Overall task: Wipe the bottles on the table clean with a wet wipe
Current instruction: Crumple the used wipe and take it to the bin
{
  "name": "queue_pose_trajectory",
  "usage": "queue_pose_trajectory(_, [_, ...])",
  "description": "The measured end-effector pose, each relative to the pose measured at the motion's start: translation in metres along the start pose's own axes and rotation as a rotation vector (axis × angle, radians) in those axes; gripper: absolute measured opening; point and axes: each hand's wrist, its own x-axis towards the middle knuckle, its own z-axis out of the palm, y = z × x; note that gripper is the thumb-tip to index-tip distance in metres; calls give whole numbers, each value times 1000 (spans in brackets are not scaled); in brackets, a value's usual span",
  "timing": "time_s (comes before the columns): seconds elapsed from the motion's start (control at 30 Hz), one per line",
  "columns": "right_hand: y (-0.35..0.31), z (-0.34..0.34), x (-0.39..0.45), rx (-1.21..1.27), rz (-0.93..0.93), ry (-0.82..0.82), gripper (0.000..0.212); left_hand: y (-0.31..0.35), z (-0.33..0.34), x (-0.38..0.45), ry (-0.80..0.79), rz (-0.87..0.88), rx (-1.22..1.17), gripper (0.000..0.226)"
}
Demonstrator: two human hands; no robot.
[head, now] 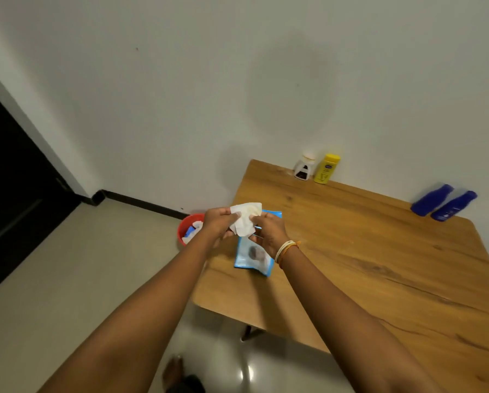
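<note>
A pale wall (237,80) backs the wooden table (379,265). At the table's far edge stand four bottles (327,168); beside its left edge, a red bin (185,225). Over its near-left corner, left hand (217,222) and right hand (269,231) both pinch the wipe (244,218) above a blue pack (252,258)

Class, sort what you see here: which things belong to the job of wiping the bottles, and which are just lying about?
Belong to the job:
wet wipe, pinched by left hand and right hand
wipes packet
white bottle
yellow bottle
two blue bottles
wooden table

Just lying about:
red bin on the floor
dark door
</note>
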Motion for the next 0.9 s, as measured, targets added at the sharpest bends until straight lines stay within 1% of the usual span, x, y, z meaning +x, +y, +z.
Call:
queue_pose_trajectory(0.07, [9,43,17,9,27,-15,14,11,-45,19,7,-27,0,23])
queue_pose_trajectory(0.17, [26,95,44,9,88,-7,18,24,-105,45,79,-77,69,25])
queue_pose_trajectory(0.3, [39,136,77,5,129,87,15,33,-156,80,122,-146,99,26])
queue_pose_trajectory(0.4, [42,152,105,26,161,123,18,35,-174,108,100,-209,48,33])
queue_pose_trajectory(0.53, [51,172,150,2,238,159,28,28,-182,145,5,-316,6,44])
queue_pose_trajectory(0.57, [54,175,163,-12,260,175,29,24,-182,157,18,-326,1,45])
queue_pose_trajectory(0.67, [71,183,207,-54,300,228,34,2,-186,204,125,-340,-8,42])
queue_pose_trajectory(0.8, [106,193,271,-95,376,253,36,-32,-202,271,178,-389,-63,34])
queue_pose_trajectory(0.9, [143,200,325,-107,415,288,39,-68,-221,333,218,-423,-25,28])
